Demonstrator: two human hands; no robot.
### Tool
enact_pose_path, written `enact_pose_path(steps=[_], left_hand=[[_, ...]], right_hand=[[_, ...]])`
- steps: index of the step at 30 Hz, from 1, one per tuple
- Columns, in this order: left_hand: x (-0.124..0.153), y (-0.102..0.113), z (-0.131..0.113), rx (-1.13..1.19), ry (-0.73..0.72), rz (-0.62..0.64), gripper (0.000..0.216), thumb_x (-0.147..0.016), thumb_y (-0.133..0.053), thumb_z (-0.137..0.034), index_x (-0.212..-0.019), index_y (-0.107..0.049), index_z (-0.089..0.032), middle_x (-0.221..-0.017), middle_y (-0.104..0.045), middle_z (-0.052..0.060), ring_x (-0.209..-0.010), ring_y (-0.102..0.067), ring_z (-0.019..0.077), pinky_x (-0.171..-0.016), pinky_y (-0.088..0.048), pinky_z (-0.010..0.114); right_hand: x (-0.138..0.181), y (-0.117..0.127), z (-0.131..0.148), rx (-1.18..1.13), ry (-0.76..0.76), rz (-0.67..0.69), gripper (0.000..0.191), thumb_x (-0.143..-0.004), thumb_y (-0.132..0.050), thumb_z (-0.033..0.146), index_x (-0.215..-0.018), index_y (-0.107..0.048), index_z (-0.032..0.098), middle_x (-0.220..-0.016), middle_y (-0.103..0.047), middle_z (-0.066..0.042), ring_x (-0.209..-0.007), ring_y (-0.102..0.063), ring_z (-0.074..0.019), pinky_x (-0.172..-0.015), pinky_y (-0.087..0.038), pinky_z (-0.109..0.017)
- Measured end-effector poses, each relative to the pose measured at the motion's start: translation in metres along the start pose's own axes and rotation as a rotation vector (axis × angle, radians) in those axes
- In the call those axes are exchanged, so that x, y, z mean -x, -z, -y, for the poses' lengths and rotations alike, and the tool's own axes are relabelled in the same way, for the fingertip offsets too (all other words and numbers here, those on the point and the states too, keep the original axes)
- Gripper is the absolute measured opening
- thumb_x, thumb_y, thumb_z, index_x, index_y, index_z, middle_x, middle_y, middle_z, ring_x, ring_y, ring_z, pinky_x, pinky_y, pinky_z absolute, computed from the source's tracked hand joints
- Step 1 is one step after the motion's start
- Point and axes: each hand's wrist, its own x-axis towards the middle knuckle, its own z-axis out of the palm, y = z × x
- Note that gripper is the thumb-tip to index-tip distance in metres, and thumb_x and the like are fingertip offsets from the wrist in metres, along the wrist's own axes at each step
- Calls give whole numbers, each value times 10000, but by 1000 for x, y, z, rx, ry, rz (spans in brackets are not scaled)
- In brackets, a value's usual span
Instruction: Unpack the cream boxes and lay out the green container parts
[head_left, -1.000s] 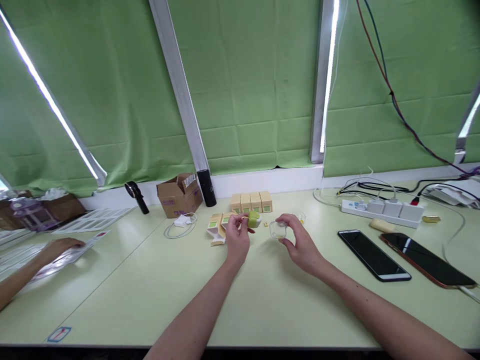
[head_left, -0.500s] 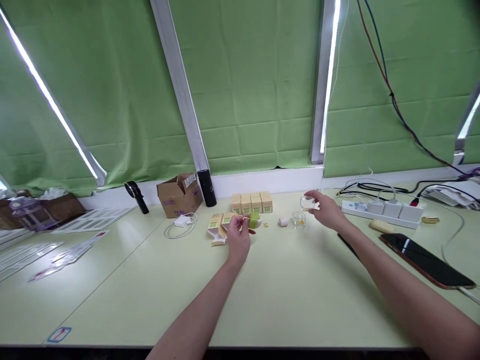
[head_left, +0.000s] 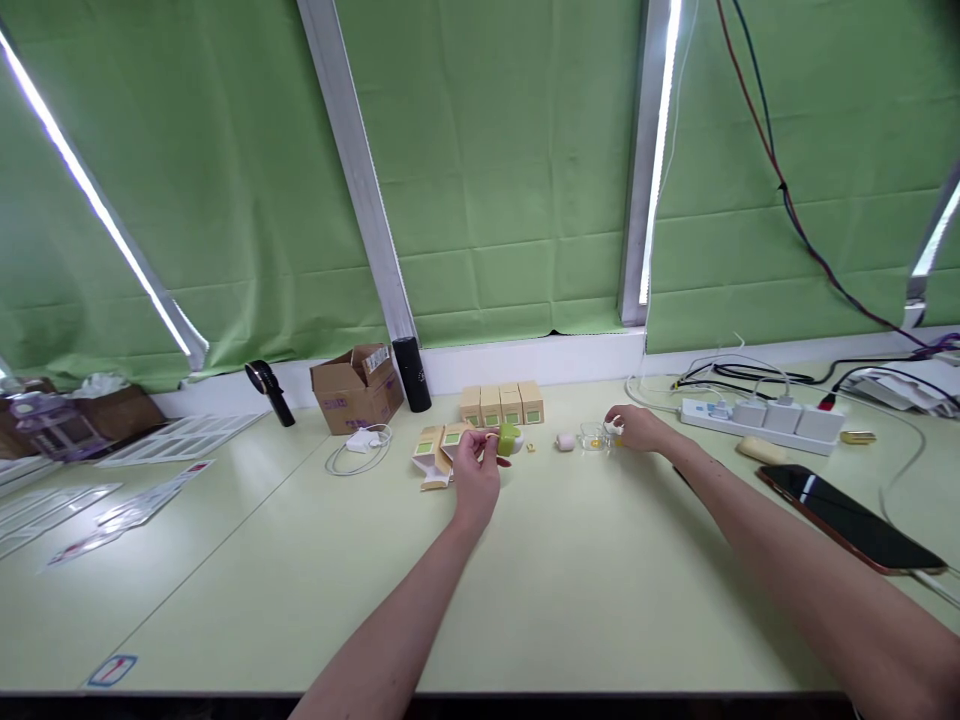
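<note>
- Pinching a green-and-white object (head_left: 508,440) over the worktop (head_left: 555,590): left hand (head_left: 477,472).
- Right hand (head_left: 642,429) just beside a clear container (head_left: 595,438); cannot tell its grip.
- Pale pink piece (head_left: 565,442) between the hands.

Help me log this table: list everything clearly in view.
Small cardboard boxes: four, tan, back centre; two by left hand
Large cardboard carton: one, brown, back left
Tall cylinder: one, black, beside carton
Handheld device: one, black, left of carton
Charger with cable: one, white, before carton
Rounded case: one, green-white, in left hand
Small container: one, transparent, by right hand
Small block: one, pinkish, beside container
Power strip: one, white, right
Flat phone: one unobscured, black, right
Divided trays: several, white, left
Blinds: several, green, behind
Table: one, pale, foreground
Left hand: one, bare, gripping case
Right hand: one, bare, grip unclear
</note>
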Motion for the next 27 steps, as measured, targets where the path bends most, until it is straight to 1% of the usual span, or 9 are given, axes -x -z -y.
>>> enact_pose_path(steps=[2,4,7,9,11,13,17,21,27], left_hand=[[0,0,0,-2,-3,-4,375,-875,-707,-523,-865,-554,-181,-1054,-689,100,-835,-663,168,-575,-643,294],[0,0,0,-4,-3,-5,373,-873,-708,-521,-864,-555,-181,-1052,-688,102,-838,-660,170,-572,-643,294],[1,-1,-1,-7,-2,-1,368,-873,-708,-516,-859,-554,-181,-1046,-688,101,-837,-660,170,-572,-645,295],[1,-1,0,-4,-4,1,366,-875,-706,-513,-857,-550,-183,-1044,-690,101,-842,-663,172,-572,-646,294],[0,-1,0,-1,-4,3,364,-877,-706,-511,-857,-546,-184,-1054,-692,103,-845,-667,173,-571,-648,295],[0,-1,2,1,-3,2,362,-879,-706,-506,-858,-541,-184,-1067,-694,106,-845,-672,172,-577,-651,298],[0,0,4,6,0,5,366,-881,-705,-507,-858,-533,-184,-1059,-697,103,-830,-673,168,-583,-652,303],[0,-1,3,3,3,4,380,-874,-709,-521,-858,-539,-182,-1056,-693,101,-836,-669,167,-586,-651,300],[0,-2,0,-3,21,1,376,-876,-705,-526,-877,-551,-184,-1051,-685,97,-844,-657,165,-594,-649,292]], right_hand=[[0,-2,1,9,5,20,626,-681,-657,61,-1289,-660,209,-1254,-722,-99,-1062,-697,-234,-794,-501,-261],[1,-2,3,19,2,28,690,-685,-687,105,-1358,-624,243,-1313,-694,-94,-1155,-660,-267,-841,-511,-291],[1,-1,7,38,-17,26,719,-706,-757,248,-1404,-593,303,-1354,-663,-94,-1307,-551,-358,-893,-519,-383],[1,0,10,44,-19,31,716,-708,-793,340,-1397,-598,339,-1349,-661,-90,-1339,-510,-390,-903,-519,-426],[0,1,14,40,-7,47,663,-718,-803,382,-1357,-628,351,-1308,-681,-78,-1291,-555,-367,-906,-519,-417],[-2,1,18,32,9,64,583,-743,-795,384,-1308,-662,335,-1249,-704,-71,-1191,-629,-315,-896,-521,-376],[-8,2,22,22,28,88,501,-759,-784,308,-1252,-694,292,-1170,-726,-69,-1030,-697,-244,-810,-525,-300],[-12,3,23,16,32,89,490,-743,-785,241,-1225,-705,281,-1151,-728,-64,-980,-707,-220,-755,-520,-263],[-15,2,24,2,15,80,487,-738,-777,225,-1215,-702,287,-1145,-726,-61,-938,-709,-212,-737,-525,-271]])
